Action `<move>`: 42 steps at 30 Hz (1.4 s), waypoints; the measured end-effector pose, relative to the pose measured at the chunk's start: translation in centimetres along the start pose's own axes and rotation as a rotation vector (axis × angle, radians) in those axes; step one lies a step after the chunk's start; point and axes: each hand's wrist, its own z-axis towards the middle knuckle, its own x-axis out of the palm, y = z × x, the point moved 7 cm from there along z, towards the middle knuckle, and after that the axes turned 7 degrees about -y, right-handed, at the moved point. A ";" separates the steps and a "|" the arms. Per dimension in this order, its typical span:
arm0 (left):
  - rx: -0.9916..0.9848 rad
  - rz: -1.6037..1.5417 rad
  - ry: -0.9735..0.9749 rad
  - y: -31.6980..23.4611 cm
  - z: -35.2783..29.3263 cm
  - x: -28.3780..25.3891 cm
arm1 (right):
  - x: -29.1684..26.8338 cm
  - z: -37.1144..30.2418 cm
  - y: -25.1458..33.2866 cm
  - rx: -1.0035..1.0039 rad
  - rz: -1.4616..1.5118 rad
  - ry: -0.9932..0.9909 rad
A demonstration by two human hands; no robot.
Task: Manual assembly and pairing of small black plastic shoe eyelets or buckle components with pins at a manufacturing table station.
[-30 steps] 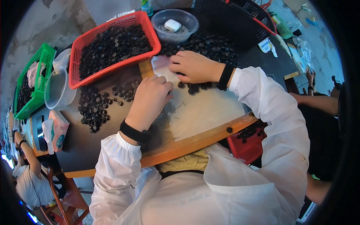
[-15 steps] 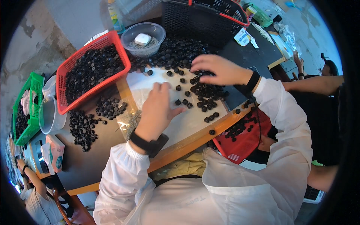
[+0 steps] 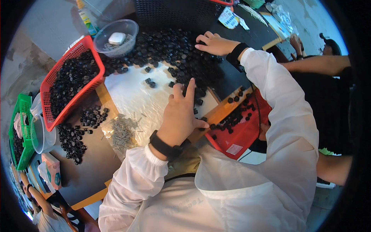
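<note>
Many small black plastic caps (image 3: 162, 48) heaped across the upper middle of the head view, thinning toward the centre over a white sheet (image 3: 133, 85) with a wrinkled plastic cover. Near mid-frame, left hand (image 3: 178, 116) palm down, with fingers spread and thumb out to the side, close to the wooden table edge (image 3: 228, 103). More caps just to the right of those fingers and around the thumb; contact beneath the palm hidden, so cannot tell. At upper right of centre, right hand (image 3: 217, 44) reaching over the far right part of the heap, fingers forward and slightly bent. Fingertips lost against black caps; cannot tell whether pinching any or merely resting on top.

Lower left of centre, a pile of thin metal pins (image 3: 121, 133), too tangled to separate, partly on clear plastic. Further left, a loose cluster of black ring-like pieces (image 3: 71, 143), below a red perforated basket (image 3: 101, 69) full of similar dark parts. At upper left, a clear round bowl (image 3: 136, 29) with more pins under a white rounded case (image 3: 117, 38). Along the top, a black perforated basket (image 3: 170, 15), cut off by the frame. Right of centre, below the table edge, a red bin (image 3: 235, 150) with scattered caps, its far side hidden behind the right sleeve (image 3: 278, 100). At the right border, a co-worker's forearm (image 3: 320, 65), also cut off.
</note>
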 end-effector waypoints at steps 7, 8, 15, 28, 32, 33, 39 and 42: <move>0.107 0.067 0.017 -0.8 -2.0 0.6 | 0.4 -4.2 -3.0 0.083 -0.007 -0.165; 0.135 0.039 -0.023 -1.0 -2.0 1.2 | 0.6 -4.5 -3.2 0.072 -0.002 -0.179; 0.287 -0.186 -0.010 -1.5 1.1 3.5 | 1.1 -6.4 -1.8 -0.012 0.095 -0.175; 0.552 -0.331 0.045 -9.1 1.5 11.3 | 1.3 -14.4 1.2 -0.214 0.246 0.016; 0.698 -0.371 0.004 -9.7 -0.5 7.3 | -1.9 -14.5 0.8 -0.132 0.236 0.095; 0.657 -0.286 -0.115 -8.9 -0.4 5.1 | -2.5 -14.4 -0.1 -0.064 0.249 0.052; 0.087 0.439 -0.625 4.1 0.0 -6.5 | -1.5 -4.9 -1.4 -0.086 0.168 -0.220; -0.001 0.380 -0.474 7.8 2.0 -5.0 | 0.3 -1.0 0.1 -0.014 0.123 -0.157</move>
